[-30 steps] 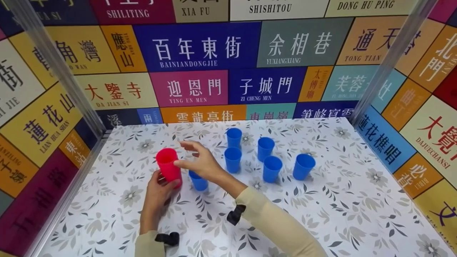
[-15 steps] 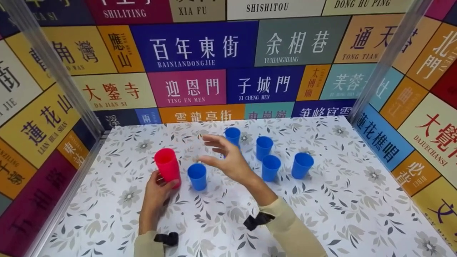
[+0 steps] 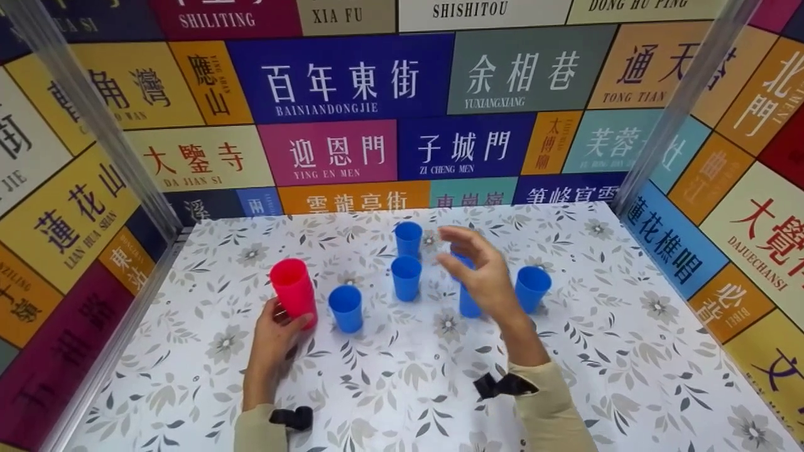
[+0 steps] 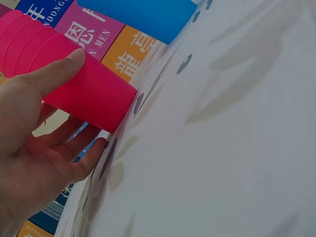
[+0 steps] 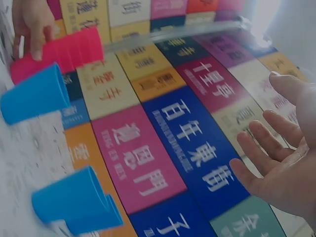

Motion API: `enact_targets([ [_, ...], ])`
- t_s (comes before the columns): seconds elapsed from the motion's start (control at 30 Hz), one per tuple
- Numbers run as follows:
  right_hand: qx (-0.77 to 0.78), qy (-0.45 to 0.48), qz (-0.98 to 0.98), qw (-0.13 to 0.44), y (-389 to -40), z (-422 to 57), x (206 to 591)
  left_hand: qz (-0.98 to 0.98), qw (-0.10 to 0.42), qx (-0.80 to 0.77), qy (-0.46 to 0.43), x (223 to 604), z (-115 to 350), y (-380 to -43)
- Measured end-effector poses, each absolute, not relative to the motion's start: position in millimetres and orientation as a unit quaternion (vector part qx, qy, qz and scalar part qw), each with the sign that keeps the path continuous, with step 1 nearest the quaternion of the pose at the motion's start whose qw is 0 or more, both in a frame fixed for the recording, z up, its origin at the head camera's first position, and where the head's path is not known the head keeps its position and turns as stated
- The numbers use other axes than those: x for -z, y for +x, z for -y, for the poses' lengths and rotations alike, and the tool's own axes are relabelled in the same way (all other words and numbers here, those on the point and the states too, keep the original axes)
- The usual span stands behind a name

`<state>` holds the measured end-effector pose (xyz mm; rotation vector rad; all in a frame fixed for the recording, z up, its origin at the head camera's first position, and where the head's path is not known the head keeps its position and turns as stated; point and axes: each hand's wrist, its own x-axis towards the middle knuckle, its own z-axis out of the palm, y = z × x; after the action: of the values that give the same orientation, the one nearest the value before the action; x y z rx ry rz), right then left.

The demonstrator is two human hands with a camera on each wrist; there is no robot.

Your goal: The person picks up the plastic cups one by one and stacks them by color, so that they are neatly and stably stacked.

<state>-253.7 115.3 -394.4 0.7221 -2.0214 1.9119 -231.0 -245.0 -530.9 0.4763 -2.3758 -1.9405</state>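
In the head view, my left hand (image 3: 273,336) grips a stack of red cups (image 3: 294,289) low down, standing upright at the left of the table. The left wrist view shows several nested rims on the red stack (image 4: 74,74), with the thumb along one side and fingers around the other. My right hand (image 3: 487,279) is raised with nothing in it, fingers spread and slightly bent. It overlaps two blue cups (image 3: 470,304) in the head view, partly hiding them. The right wrist view has the right hand (image 5: 281,158) apart from every cup.
One blue cup (image 3: 345,307) stands just right of the red stack. Two more, a nearer blue cup (image 3: 406,279) and a farther blue cup (image 3: 408,238), stand mid-table. Another blue cup (image 3: 532,290) is at the right. Printed panels (image 3: 339,75) enclose the patterned table (image 3: 389,389).
My right hand has moved away from the red stack, rightward past the middle blue cups, uncovering the nearest blue cup. The left hand stays on the red stack.
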Motion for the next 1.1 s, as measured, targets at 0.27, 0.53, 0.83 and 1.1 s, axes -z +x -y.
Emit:
enact_targets([
  [0.27,-0.676,0.23,0.68,0.168,-258.8,-152.2,403.5,0.764,0.013,0.626,0.155,531.9,245.6,-231.3],
  [0.53,-0.687,0.222,0.669,0.176,-261.1,-170.4,407.9,0.768,0.021,0.624,0.141,530.2,243.9,-231.3],
  [0.83,-0.639,0.157,0.713,0.24,-272.7,-194.0,415.9,0.77,0.029,0.623,0.135,528.9,244.1,-233.4],
  [1.1,-0.565,0.079,0.769,0.288,-284.2,-214.3,434.2,0.772,0.007,0.616,0.155,528.5,245.7,-229.5],
])
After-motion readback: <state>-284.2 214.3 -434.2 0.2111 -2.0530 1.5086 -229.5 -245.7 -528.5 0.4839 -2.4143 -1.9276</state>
